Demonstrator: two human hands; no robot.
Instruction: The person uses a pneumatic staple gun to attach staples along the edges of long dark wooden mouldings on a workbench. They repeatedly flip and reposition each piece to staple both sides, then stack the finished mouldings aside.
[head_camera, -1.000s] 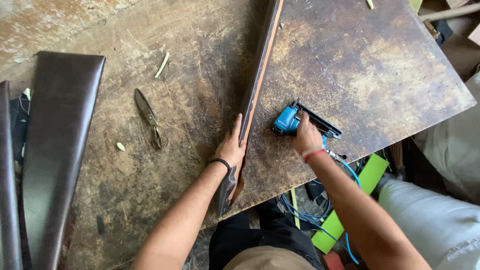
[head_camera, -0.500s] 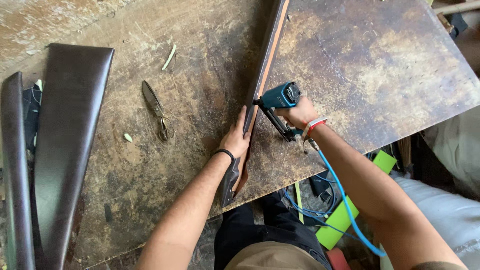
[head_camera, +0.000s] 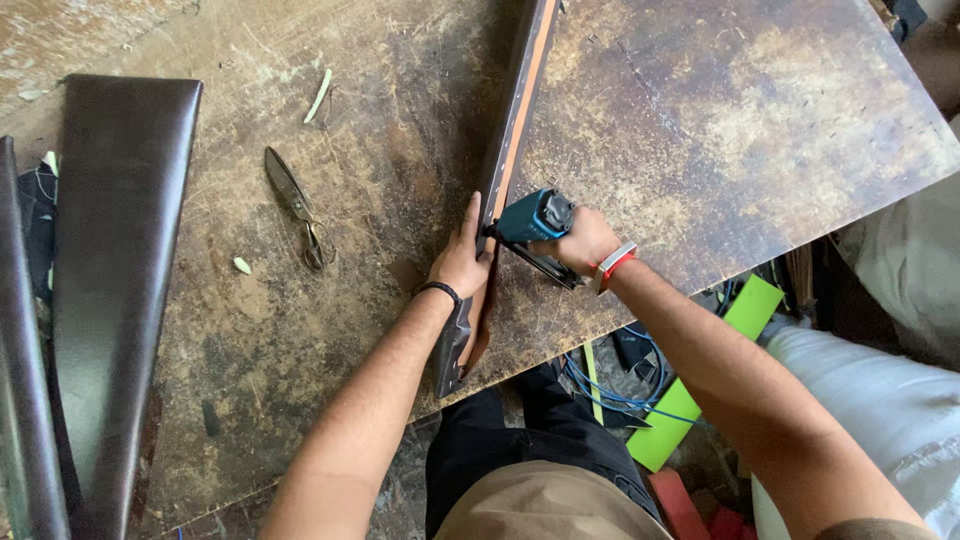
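Long narrow strip (head_camera: 515, 120), dark covering with an orange-brown edge showing, lies on the worn tabletop (head_camera: 720, 130), running from the near edge up out of view. Near end overhangs the tabletop edge slightly, by the person's lap.

Left hand (head_camera: 462, 268) lies flat along the strip's left side, fingers stretched out and pressing, not wrapped around it. Right hand (head_camera: 585, 242) is closed around the grip of a blue staple gun (head_camera: 532, 218), its nose set against the strip's right edge, just beside the left fingertips. A blue hose (head_camera: 610, 385) trails below the tabletop.

Handling, as I judge it: the strip looks stiff and fairly light, rigid core under a soft, smooth covering that may slip under the palm. Long enough to swing if pushed at one end, so best held flat close to where the gun bears.

Count: one strip in hand; one staple gun; one pair of scissors (head_camera: 296, 205) lying well to the left; two dark padded panels (head_camera: 115, 290) at the far left, side by side; a few pale scraps (head_camera: 319, 95) scattered about.
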